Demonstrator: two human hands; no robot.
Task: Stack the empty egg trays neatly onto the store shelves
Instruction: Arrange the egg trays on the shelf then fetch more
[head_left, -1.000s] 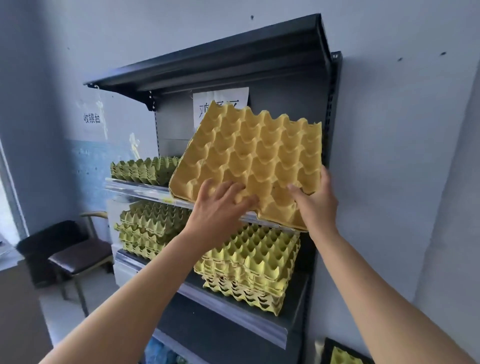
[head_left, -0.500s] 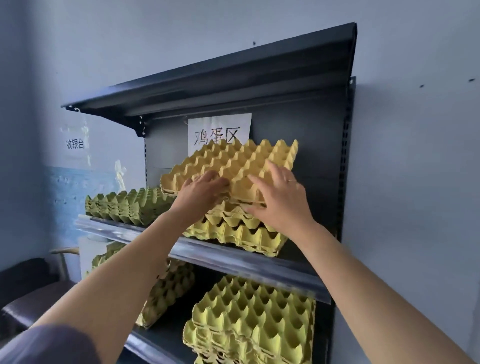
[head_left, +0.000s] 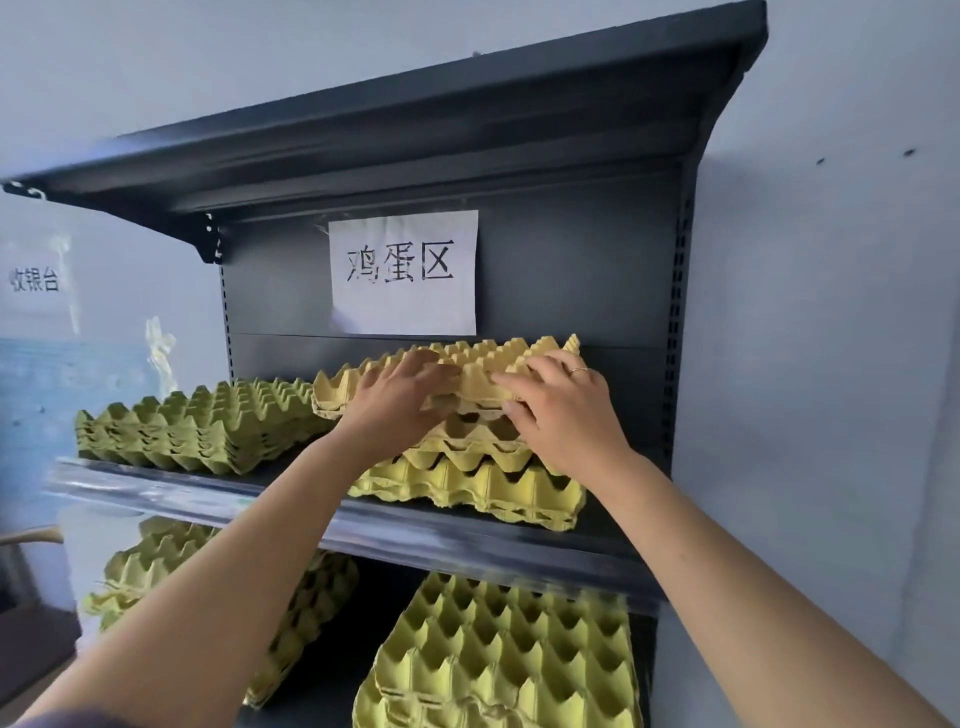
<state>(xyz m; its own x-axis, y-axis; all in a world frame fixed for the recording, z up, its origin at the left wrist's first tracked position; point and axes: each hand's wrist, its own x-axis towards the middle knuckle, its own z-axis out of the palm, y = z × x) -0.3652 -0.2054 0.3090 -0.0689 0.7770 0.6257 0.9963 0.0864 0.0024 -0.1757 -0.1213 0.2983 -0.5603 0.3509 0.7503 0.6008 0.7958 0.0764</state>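
Observation:
A yellow egg tray (head_left: 519, 353) lies almost flat on top of a short stack of yellow trays (head_left: 488, 488) at the right of the upper shelf (head_left: 415, 540). My left hand (head_left: 400, 400) grips the tray's front edge, fingers curled over its top. My right hand (head_left: 563, 410), with a ring on it, grips the same edge further right, thumb tucked below. Both forearms hide part of the stack's front.
A green tray stack (head_left: 197, 426) sits at the left of the same shelf. Two more stacks (head_left: 504, 654) (head_left: 156, 566) lie on the shelf below. A paper sign (head_left: 405, 273) hangs on the back panel under the dark canopy (head_left: 415, 135). Wall stands close on the right.
The tray was held up tilted in front of the shelf. It has since been carried in and lowered flat onto the yellow stack, with both hands still on its front edge.

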